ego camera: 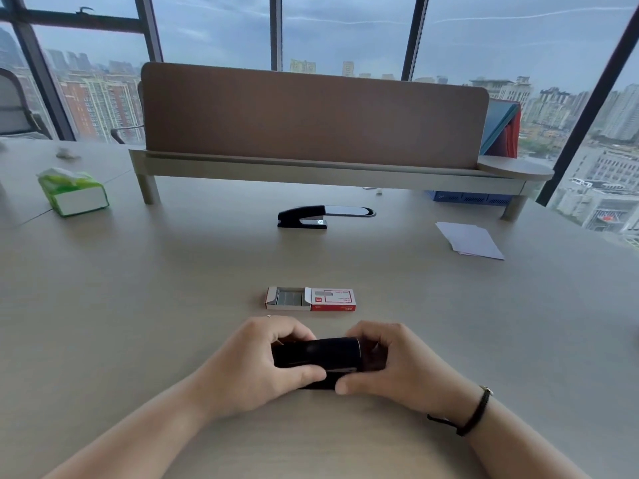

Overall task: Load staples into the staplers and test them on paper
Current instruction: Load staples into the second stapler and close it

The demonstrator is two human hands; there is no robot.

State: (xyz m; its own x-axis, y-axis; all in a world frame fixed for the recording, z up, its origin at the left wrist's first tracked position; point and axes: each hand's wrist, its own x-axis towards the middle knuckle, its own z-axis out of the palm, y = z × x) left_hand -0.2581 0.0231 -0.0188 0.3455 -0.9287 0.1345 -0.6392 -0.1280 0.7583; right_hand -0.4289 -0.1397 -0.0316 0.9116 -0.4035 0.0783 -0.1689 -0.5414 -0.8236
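Observation:
A small black stapler (316, 354) lies crosswise near the table's front edge, gripped from both ends. My left hand (256, 364) wraps its left end and my right hand (390, 364) wraps its right end, thumbs meeting under its front side. Just beyond the hands sits a red and white staple box (311, 299), its tray slid out to the left with grey staples showing. Farther back a second black stapler (323, 216) with a long handle rests on the table. A few white paper sheets (470, 240) lie at the right.
A brown desk divider (311, 115) on a raised shelf crosses the back of the table. A green tissue pack (72, 195) stands at the left. Blue trays (466, 197) sit under the shelf at the right. Windows lie behind.

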